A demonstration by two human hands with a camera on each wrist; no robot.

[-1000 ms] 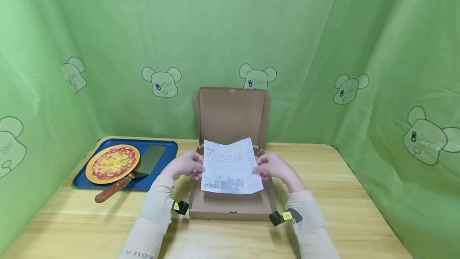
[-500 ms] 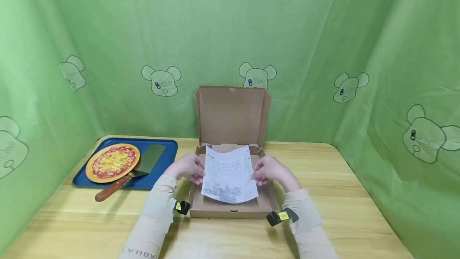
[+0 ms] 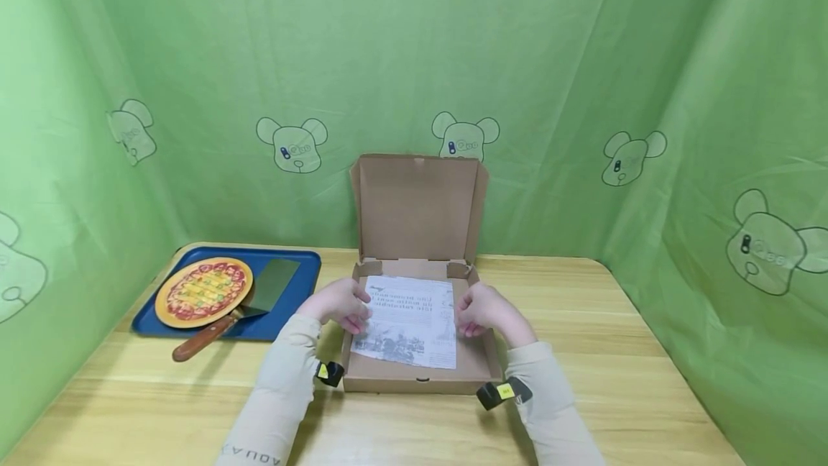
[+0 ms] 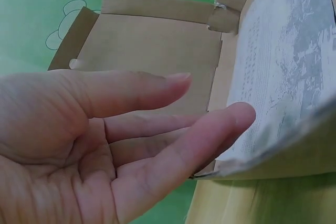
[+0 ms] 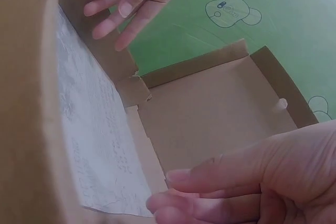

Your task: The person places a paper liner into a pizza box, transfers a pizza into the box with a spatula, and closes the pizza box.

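Observation:
A printed sheet of paper point(image 3: 407, 322) lies on the floor of a brown cardboard box point(image 3: 479, 369), slightly turned, its lid point(image 3: 417, 207) standing up at the back. My left hand point(image 3: 339, 305) is over the box's left wall, thumb and fingers apart and holding nothing; the left wrist view shows the gap between thumb point(image 4: 157, 87) and index finger. Over the right wall is my right hand point(image 3: 489, 313), fingers loosely bent and free of the paper. Its thumb point(image 5: 210, 174) and fingertips are near the sheet's edge in the right wrist view.
On the left, a blue tray point(image 3: 300, 272) bears a pizza point(image 3: 203, 293) on a yellow round base and a pizza server point(image 3: 268, 290) whose wooden handle point(image 3: 203, 340) overhangs the front edge. Green curtains point(image 3: 388, 56) enclose the wooden table point(image 3: 582, 351).
The sheet, held up by both hands a second ago, has come down and now lies flat inside the box. Both hands have let go of it.

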